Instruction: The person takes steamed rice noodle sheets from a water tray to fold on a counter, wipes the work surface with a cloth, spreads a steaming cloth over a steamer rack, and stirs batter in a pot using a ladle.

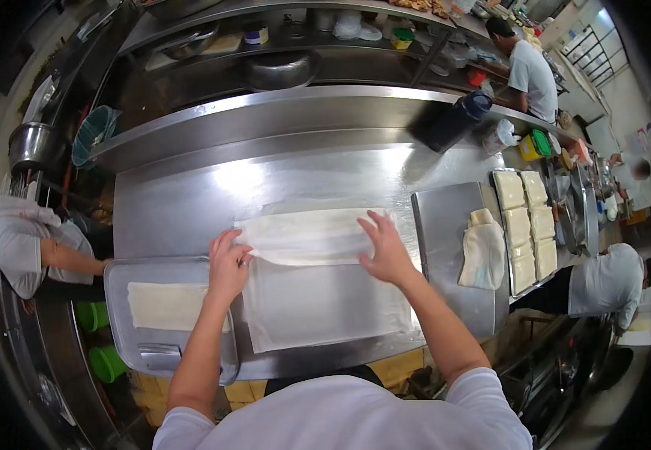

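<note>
A pale, thin dough sheet [306,236] lies across the far part of a translucent plastic sheet [325,307] on the steel table. My left hand [228,266] is at the dough's left end, fingers bent but apart, tips at its edge. At the right end, my right hand [387,251] spreads its fingers over the dough, thumb toward the near edge. Whether either hand presses on the dough cannot be made out. To the left, another flat dough piece [164,306] rests in a shallow plastic tray [117,289], partly behind my left forearm.
On the right are a folded dough piece [483,251] on a metal board [438,225] and a tray of square dough pieces [519,221]. A dark flask [457,124] stands at the back. Co-workers are at left [21,244], right [603,281] and far right [532,79].
</note>
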The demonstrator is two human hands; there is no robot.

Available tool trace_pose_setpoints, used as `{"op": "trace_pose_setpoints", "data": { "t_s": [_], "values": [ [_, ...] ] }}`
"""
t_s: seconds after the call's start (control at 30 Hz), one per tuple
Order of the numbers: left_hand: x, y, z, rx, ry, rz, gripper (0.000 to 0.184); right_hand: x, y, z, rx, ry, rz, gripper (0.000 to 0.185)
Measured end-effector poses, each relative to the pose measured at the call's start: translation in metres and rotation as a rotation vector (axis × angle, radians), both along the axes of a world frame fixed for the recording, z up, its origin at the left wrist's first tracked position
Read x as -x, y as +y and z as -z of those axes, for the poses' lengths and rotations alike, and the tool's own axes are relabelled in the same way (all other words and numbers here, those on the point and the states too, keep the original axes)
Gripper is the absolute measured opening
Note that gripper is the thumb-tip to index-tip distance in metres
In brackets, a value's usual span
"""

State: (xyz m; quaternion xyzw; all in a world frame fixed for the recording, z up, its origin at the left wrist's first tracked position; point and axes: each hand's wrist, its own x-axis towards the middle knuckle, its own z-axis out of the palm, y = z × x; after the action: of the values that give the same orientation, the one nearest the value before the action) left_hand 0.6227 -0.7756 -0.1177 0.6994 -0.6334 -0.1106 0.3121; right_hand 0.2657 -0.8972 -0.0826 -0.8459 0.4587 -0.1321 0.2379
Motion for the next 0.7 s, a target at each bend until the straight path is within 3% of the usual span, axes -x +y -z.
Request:
{"op": "trace_pose_setpoints", "data": {
  "t_s": [0.13, 0.27, 0.43, 0.6, 0.7],
  "values": [
    [0.003, -0.009, -0.003, 0.072, 0.276, -0.110, 0.014, -0.021, 0.020, 0.011, 0.105, 0.147, -0.028, 0.080],
    [0.007, -0.009, -0.012, 0.175, 0.297, -0.147, 0.014, -0.001, 0.003, 0.050, 0.316, 0.138, 0.093, 0.049],
    [0.010, 0.023, -0.027, 0.133, 0.220, -0.072, 0.012, 0.026, 0.019, 0.046, 0.437, -0.033, 0.118, 0.009],
    [0.023, 0.117, -0.057, -0.188, -0.012, 0.172, 0.007, 0.081, 0.102, 0.032, 0.154, 0.073, -0.062, 0.003],
    [0.041, 0.185, -0.058, -0.501, -0.122, 0.258, 0.018, 0.111, 0.190, 0.022, -0.121, 0.182, -0.152, 0.003]
  ]
}}
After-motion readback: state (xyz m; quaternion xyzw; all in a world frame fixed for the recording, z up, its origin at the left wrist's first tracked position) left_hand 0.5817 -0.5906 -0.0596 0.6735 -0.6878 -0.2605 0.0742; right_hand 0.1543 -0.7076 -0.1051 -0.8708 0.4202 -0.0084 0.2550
